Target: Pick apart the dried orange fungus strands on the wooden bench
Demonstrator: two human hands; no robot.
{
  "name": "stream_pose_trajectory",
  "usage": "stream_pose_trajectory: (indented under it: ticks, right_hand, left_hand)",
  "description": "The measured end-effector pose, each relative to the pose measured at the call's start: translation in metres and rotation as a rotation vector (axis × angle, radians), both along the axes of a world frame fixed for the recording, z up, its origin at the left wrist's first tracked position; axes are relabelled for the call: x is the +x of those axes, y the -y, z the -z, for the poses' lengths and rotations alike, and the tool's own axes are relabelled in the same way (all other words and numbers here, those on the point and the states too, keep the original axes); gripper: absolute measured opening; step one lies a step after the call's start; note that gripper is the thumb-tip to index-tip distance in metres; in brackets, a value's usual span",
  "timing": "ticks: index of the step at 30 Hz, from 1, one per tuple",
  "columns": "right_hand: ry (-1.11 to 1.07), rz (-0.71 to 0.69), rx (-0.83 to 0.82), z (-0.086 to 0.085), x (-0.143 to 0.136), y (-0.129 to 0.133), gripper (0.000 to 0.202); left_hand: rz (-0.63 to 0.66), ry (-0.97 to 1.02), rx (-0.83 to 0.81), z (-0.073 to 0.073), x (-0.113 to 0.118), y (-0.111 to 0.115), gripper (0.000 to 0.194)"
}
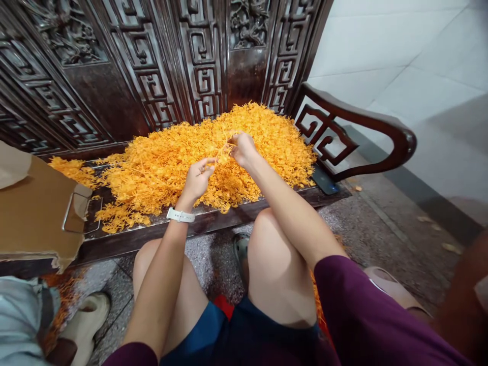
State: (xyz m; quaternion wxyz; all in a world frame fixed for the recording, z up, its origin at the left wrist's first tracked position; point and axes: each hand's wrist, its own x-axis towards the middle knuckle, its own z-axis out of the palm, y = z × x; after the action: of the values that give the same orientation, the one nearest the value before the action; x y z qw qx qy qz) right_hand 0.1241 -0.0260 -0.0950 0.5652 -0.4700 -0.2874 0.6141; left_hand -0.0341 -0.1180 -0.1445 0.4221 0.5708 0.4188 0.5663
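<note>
A large heap of orange-yellow plastic-looking sprigs covers the seat of a dark carved wooden bench. Over the middle of the heap, my left hand, with a pale watch band on its wrist, pinches the lower end of a thin orange sprig. My right hand is up and to the right, its fingers curled round the upper part of that same sprig. Both hands are close together, with the sprig stretched between them.
A cardboard box stands at the left end of the bench, beside a metal wire frame. A dark phone lies by the curved armrest. Another person's leg and beige shoe show at lower left.
</note>
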Motion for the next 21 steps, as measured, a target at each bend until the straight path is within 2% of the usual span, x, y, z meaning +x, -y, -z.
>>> stream_pose_trajectory:
  ticks: [4,8,10,13,16,19,21]
  right_hand:
    - [-0.095,0.001,-0.108,0.006,0.000,-0.008,0.013]
    - [-0.106,0.086,-0.062,0.007,0.006,-0.012,0.017]
    - [-0.104,0.071,-0.043,0.007,0.009,-0.012,0.018]
    - [-0.073,-0.018,-0.026,0.008,0.012,-0.011,0.014]
    - [0.052,-0.054,0.043,0.011,0.013,-0.009,0.018]
    - [0.280,-0.045,0.245,0.015,0.014,-0.009,0.028]
    - [0.426,-0.087,0.392,0.017,0.016,-0.008,0.034]
  left_hand:
    - [0.153,0.029,-0.028,-0.003,0.006,0.003,0.015]
    - [0.163,0.142,-0.055,-0.004,0.008,0.007,0.015]
    - [0.148,0.173,-0.035,-0.003,0.009,0.008,0.018]
    - [0.077,0.156,-0.004,-0.002,0.009,0.007,0.034]
    - [-0.061,0.132,0.026,-0.002,0.006,0.005,0.042]
    - [-0.175,0.225,0.013,-0.006,0.000,0.003,0.043]
    - [-0.202,0.303,-0.024,-0.008,-0.003,0.003,0.044]
